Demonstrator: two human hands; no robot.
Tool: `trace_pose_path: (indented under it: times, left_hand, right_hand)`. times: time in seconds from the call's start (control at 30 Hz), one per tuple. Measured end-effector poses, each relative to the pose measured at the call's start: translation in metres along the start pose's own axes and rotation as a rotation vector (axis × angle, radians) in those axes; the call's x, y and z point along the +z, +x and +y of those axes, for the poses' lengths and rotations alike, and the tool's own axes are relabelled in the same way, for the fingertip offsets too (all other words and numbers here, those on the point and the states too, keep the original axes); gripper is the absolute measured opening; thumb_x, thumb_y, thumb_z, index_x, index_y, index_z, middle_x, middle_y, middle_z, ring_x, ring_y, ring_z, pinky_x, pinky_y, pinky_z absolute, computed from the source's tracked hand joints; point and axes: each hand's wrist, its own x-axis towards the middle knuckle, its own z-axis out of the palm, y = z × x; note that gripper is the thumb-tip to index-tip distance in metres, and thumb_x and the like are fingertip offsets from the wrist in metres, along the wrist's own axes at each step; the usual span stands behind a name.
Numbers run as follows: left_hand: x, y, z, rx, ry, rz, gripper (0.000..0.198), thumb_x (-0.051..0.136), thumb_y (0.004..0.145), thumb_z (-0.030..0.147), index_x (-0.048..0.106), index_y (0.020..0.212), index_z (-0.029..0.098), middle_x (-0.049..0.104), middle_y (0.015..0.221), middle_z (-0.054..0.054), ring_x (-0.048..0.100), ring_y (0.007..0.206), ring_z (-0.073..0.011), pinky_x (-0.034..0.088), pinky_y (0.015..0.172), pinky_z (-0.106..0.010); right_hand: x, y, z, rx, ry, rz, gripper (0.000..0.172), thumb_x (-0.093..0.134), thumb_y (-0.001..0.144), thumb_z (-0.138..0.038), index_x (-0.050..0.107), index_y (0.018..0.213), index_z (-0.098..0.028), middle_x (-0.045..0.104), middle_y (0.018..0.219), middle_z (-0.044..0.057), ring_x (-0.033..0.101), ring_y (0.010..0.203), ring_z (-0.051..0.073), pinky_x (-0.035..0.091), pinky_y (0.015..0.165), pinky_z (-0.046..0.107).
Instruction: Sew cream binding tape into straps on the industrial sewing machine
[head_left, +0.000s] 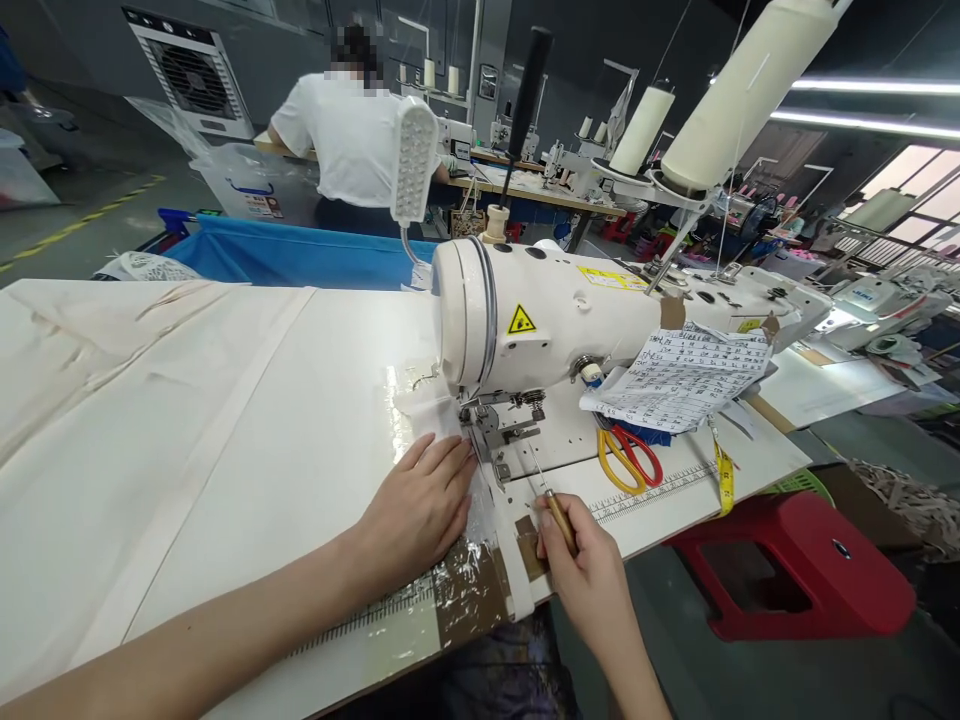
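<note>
My left hand [420, 505] lies flat, fingers stretched out, on the white fabric strip [431, 415] just left of the presser foot [487, 440] of the white sewing machine [555, 310]. My right hand [581, 570] is closed round a wooden-handled awl [555, 510], whose thin metal tip points up toward the needle area. Wide cream fabric [187, 420] spreads over the table to the left.
Yellow and red scissors [630, 460], a yellow tape measure [724, 475] and a printed paper sheet [682, 375] lie right of the needle. A red stool [795, 575] stands below right. A person in a white shirt [352, 140] sits behind a blue bin [300, 250].
</note>
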Motion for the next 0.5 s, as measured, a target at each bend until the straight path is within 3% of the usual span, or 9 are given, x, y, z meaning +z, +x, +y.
trace_pose_path:
  times: [0.5]
  left_hand:
    - [-0.0019, -0.0005, 0.0039, 0.004, 0.028, -0.013, 0.044, 0.034, 0.101, 0.024, 0.061, 0.130, 0.006, 0.063, 0.133, -0.015, 0.054, 0.125, -0.0293, 0.038, 0.110, -0.046]
  right_hand:
    - [-0.0009, -0.0020, -0.0021, 0.018, 0.004, 0.013, 0.033, 0.047, 0.100, -0.047, 0.064, 0.102, -0.020, 0.056, 0.062, -0.004, 0.052, 0.052, 0.015, 0.041, 0.048, 0.021]
